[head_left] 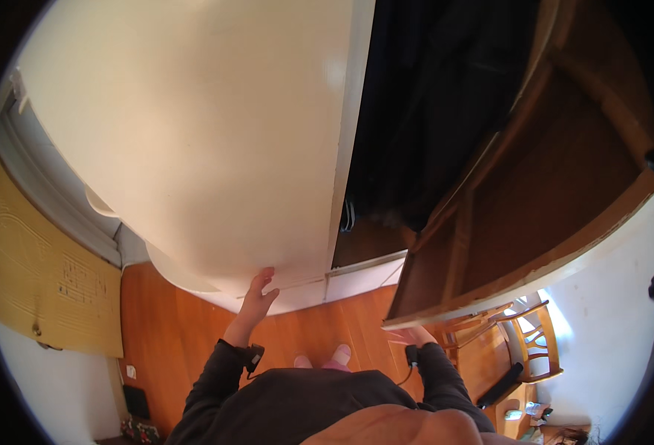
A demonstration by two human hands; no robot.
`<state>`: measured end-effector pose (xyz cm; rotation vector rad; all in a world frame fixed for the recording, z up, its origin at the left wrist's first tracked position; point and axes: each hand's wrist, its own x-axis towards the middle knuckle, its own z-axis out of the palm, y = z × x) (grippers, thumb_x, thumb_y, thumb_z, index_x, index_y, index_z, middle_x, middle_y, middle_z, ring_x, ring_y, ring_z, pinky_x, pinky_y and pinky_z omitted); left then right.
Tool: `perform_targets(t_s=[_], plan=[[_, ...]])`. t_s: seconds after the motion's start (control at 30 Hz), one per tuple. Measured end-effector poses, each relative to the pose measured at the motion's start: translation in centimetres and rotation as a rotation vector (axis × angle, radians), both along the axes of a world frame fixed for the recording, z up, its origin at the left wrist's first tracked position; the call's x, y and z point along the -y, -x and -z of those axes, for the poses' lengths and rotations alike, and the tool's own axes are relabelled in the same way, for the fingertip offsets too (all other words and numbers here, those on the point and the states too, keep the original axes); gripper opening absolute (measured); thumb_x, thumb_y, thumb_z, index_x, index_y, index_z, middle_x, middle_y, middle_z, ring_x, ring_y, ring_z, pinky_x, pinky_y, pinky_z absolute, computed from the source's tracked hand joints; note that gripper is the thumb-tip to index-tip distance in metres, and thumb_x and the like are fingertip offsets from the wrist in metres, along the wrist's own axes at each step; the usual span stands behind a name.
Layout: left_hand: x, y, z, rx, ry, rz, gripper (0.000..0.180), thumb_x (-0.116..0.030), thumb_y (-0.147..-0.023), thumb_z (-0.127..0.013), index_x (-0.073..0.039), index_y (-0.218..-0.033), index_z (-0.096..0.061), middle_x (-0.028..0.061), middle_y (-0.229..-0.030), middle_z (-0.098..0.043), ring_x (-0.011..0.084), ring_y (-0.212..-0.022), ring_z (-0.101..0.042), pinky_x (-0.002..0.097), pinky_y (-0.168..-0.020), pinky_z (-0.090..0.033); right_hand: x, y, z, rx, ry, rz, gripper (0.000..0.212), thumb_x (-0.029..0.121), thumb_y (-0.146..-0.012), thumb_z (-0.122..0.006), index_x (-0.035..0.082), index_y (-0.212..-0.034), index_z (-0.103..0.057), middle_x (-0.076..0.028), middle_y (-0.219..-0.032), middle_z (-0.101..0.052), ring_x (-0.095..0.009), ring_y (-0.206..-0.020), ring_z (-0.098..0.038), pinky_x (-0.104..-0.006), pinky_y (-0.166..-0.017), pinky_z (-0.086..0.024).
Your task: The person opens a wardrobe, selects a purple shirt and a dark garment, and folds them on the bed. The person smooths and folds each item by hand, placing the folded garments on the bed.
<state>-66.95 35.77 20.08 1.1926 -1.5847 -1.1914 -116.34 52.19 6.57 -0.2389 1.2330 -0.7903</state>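
Observation:
A tall cream wardrobe (pixel 215 133) fills the view ahead of me. Its right door (pixel 557 178) is swung outward, showing a brown framed inner face. Dark clothes (pixel 438 96) hang inside the compartment. My left hand (pixel 258 298) is raised before the lower part of the cream front, thumb and fingers apart, holding nothing; whether the fingertips touch the surface I cannot tell. Just below the open door's lower near corner is my right hand (pixel 417 336), its fingers stretched out toward the left and partly hidden by the door's edge. Nothing shows in it.
My feet (pixel 334 357) stand on the reddish wooden floor (pixel 171 311). Wooden chairs (pixel 538 345) and a table (pixel 486 363) are at the right, beyond the open door. A yellow room door (pixel 52 274) is at the left. Behind it runs a white wall (pixel 45 371).

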Motion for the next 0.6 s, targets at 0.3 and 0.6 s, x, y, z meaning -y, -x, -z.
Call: perform_targets(t_s=[0.3, 0.6], plan=[[-0.8, -2.6, -4.6, -0.047, 0.011, 0.047, 0.049, 0.002, -0.097, -0.062, -0.003, -0.144, -0.052, 0.0107, -0.145, -0.056, 0.0256, -0.133, -0.056, 0.0366, -0.111, -0.046, -6.4, 2.7, 5.3, -0.068, -0.062, 0.728, 0.058, 0.045, -0.104, -0.049, 0.002, -0.142, -0.046, -0.024, -0.143, -0.049, -0.046, -0.137, -0.045, -0.0702, -0.111, -0.038], [-4.3, -4.0, -6.6, -0.092, -0.014, -0.033, 0.044, -0.002, -0.100, -0.059, -0.002, -0.144, -0.053, 0.0097, -0.142, -0.058, 0.0242, -0.128, -0.060, 0.0343, -0.105, -0.048, 10.7, -9.1, -19.3, -0.200, 0.885, -0.026, 0.050, 0.034, -0.107, -0.054, 0.002, -0.145, -0.053, -0.008, -0.137, -0.064, -0.019, -0.125, -0.059, -0.0344, -0.104, -0.049]])
